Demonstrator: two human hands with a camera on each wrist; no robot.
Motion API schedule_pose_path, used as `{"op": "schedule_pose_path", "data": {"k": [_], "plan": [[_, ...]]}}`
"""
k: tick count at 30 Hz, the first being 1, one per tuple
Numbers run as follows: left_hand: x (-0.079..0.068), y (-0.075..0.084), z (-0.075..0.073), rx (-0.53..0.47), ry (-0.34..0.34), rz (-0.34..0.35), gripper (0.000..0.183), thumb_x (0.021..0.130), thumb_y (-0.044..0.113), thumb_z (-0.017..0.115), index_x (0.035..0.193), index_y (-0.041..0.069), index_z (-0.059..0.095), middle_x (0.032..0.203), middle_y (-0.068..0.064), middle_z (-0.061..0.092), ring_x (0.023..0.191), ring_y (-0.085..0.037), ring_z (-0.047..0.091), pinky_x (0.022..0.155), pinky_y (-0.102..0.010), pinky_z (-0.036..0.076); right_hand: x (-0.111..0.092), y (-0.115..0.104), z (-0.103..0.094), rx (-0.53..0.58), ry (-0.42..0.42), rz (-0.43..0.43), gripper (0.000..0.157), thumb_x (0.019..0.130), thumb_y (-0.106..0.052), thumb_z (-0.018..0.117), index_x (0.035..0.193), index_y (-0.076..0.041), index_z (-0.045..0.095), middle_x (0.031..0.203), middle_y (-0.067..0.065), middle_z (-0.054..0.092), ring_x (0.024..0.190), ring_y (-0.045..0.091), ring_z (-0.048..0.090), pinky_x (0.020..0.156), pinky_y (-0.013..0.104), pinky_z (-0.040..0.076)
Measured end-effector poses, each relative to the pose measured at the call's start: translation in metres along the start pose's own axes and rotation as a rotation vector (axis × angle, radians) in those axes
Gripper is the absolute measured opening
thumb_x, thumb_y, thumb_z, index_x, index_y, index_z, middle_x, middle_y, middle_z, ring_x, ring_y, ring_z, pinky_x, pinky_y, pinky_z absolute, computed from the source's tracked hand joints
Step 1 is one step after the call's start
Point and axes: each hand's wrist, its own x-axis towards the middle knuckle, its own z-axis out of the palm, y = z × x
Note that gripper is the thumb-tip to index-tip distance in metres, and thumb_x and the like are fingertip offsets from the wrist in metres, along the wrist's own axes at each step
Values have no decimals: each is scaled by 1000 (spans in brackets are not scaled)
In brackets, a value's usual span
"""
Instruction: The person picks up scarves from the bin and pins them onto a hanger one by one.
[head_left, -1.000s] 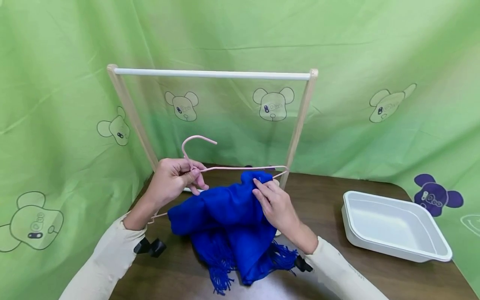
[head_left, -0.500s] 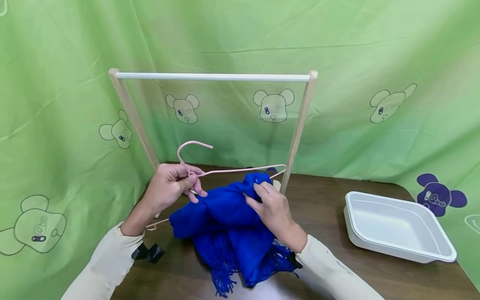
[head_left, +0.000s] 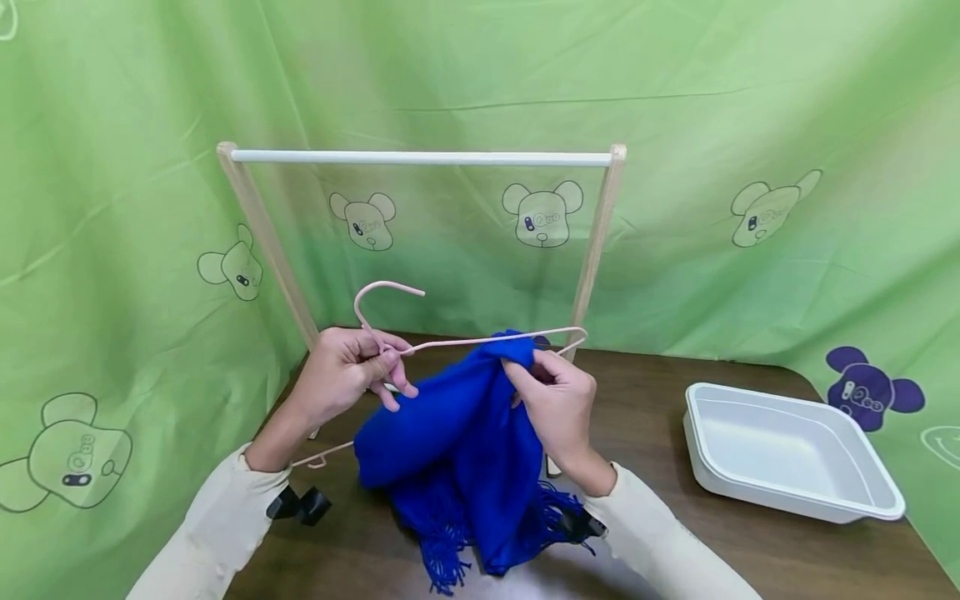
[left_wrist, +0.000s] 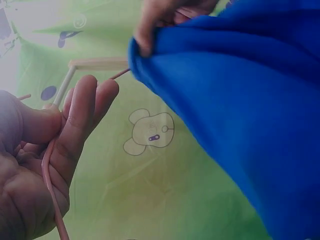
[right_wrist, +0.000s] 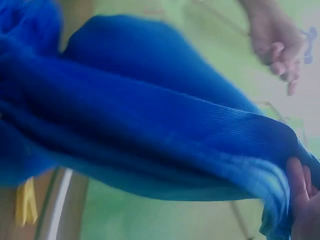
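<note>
A pink wire hanger (head_left: 480,340) is held up in front of the rack, its hook pointing upward. My left hand (head_left: 345,375) pinches it at the neck below the hook between thumb and fingers. A blue fringed scarf (head_left: 450,425) drapes over the hanger's lower part, with its tassels hanging down near the table. My right hand (head_left: 558,404) pinches the scarf's upper right edge, close to the hanger's right end. In the right wrist view the scarf (right_wrist: 150,115) stretches away from the fingers in long folds. Cloth hides most of the hanger's lower bar.
Behind the hands stands a rack with a white rail (head_left: 420,157) and wooden posts. A white plastic tray (head_left: 795,500) sits at the right on the brown table (head_left: 637,467). Green curtain (head_left: 712,100) with bear prints surrounds the table.
My right hand has changed its hold on the scarf's edge and drawn it upward; the cloth's left edge has shifted right along the hanger. The left hand keeps its hold on the hanger, slightly lower.
</note>
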Motion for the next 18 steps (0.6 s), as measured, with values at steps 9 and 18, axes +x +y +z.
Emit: {"op": "schedule_pose_path", "data": {"k": [9,18], "plan": [[0,8,1,-38,-16,12,17,98,-11,54,108,-23,63,77,-28,69,70,-22,77,54,-43,62,9,-3,5,-98,-4,-40,9,85,-2,74,77,-7,72,63,0,66,57,-3,57,55,8,46],[-9,10,11,-76,-85,57,20,97,-14,54,111,-26,61,72,-26,66,71,-20,78,52,-44,61,6,13,16,-646,-183,-501,8,84,-2,75,85,2,68,83,15,69,77,33,66,68,43,59]]}}
